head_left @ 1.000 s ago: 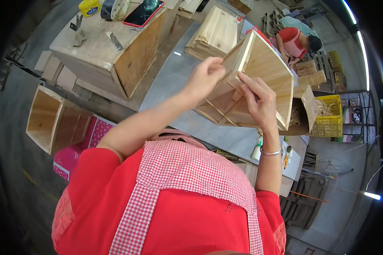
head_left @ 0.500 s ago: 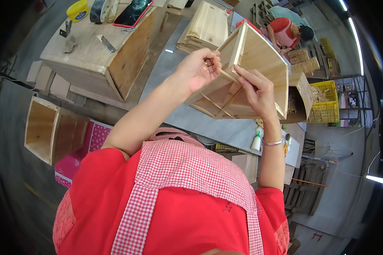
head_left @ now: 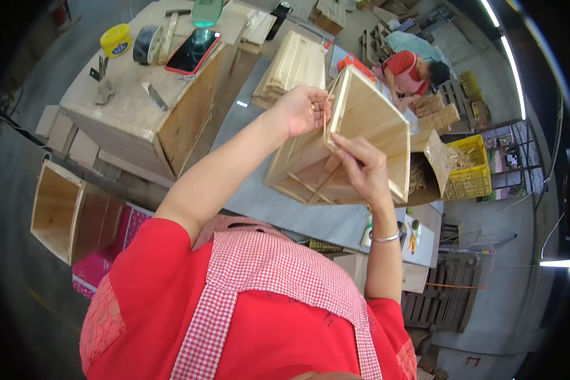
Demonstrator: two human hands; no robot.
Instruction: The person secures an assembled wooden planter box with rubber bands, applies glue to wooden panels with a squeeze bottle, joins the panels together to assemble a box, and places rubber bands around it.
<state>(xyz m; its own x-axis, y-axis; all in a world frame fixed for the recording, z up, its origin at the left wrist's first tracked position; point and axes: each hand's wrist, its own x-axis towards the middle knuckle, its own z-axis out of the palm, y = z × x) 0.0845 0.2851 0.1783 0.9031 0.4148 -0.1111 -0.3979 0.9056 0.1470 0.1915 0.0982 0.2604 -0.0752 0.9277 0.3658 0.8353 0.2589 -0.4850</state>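
Note:
A pale wooden box (head_left: 377, 120) with an open front and thin crossed strips along its lower side rests tilted on the grey worktable (head_left: 240, 183). At its left edge my left hand (head_left: 304, 111) is closed, with a thin wooden strip (head_left: 327, 119) between the fingers. The strip runs down along the box's frame. My right hand (head_left: 364, 168) pinches the near corner of the frame, close to the strip's lower end; whether it also grips the strip is hidden by the fingers.
Stacked boards (head_left: 291, 66) lie behind the box. A cardboard carton (head_left: 434, 161) and a yellow crate (head_left: 472, 174) of wood pieces stand right. At left, a wooden bench (head_left: 130, 130) bears a phone (head_left: 193, 52), tape roll and tub. A co-worker (head_left: 408, 69) bends over far right.
The box and both hands appear lower and further left in view. The strip, slanted between my hands before, now stands more upright against the box's edge.

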